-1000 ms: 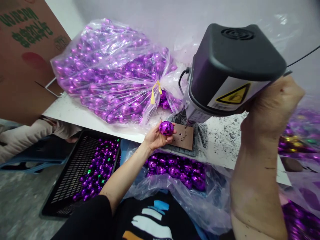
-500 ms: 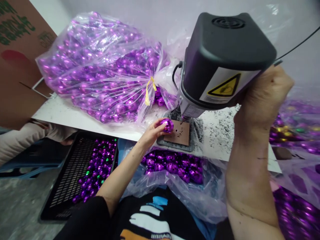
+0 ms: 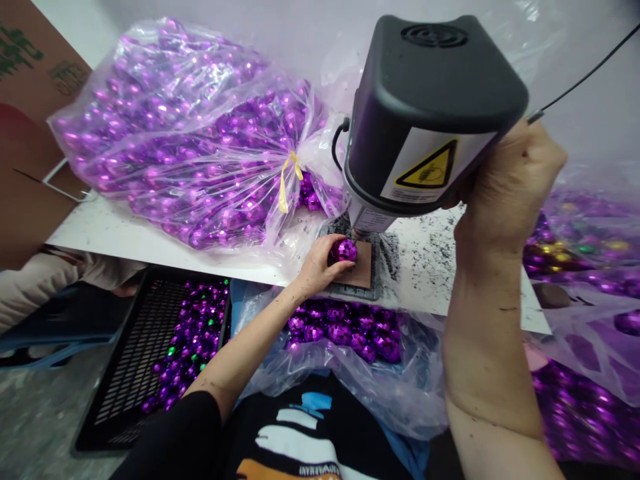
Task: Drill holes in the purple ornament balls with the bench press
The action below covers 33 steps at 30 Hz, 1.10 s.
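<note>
My left hand (image 3: pixel 323 265) holds a shiny purple faceted bauble (image 3: pixel 347 251) between thumb and fingers. The bauble sits over the brown board (image 3: pixel 364 270) on the base of a bench drill press (image 3: pixel 445 87), directly under its lower end. A black motor housing with a yellow warning label hides much of the tool tip, so I cannot tell whether it touches the bauble. At the right side of the press, my right hand (image 3: pixel 520 173) is closed in a fist round a handle, mostly hidden; a dark rod end shows above the fingers.
A tied clear bag of purple baubles (image 3: pixel 190 133) fills the table's left. Dark shavings litter the white tabletop (image 3: pixel 425 267). Below lie an open bag of baubles (image 3: pixel 345 330) and a black crate (image 3: pixel 125 373). Another person's sleeve (image 3: pixel 40 287) is at left; more bagged baubles (image 3: pixel 585 413) at right.
My left hand has brought the bauble right, from the board's left edge to under the press, and its fingers now reach around it. My right hand stays on the handle. The whole view has shifted slightly.
</note>
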Available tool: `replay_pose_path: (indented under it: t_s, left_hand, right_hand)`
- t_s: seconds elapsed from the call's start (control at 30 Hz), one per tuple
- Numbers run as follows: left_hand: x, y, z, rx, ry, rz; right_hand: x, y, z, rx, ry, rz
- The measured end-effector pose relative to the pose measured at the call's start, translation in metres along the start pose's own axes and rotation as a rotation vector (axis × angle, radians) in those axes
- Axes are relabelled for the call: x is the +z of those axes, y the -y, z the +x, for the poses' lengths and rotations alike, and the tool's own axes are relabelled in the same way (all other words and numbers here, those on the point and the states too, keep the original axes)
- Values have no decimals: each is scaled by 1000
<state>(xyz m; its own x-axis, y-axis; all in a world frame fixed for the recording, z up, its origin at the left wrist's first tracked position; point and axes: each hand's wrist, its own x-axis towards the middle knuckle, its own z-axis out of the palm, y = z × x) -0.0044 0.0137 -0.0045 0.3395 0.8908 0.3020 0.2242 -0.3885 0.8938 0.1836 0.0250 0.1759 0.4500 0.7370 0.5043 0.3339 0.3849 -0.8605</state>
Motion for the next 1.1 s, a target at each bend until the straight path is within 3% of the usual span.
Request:
replay_pose_path:
  t_s: [0.3,0.6,0.9,1.1]
  left_hand:
    - [8,-1,1,82,34,174]
    - [12,1,-3,-28,4,32]
    - [12,2,-3,-24,-13,26]
    - [13,3,-4,2,4,75]
  right_hand:
    - [-1,0,-1,-41,15,-24]
    - [-4,-4,-5,-99,-2,14]
    - [-28,6,-63,-175,-8,-262]
    - [-28,2,-87,-154,-68,-335]
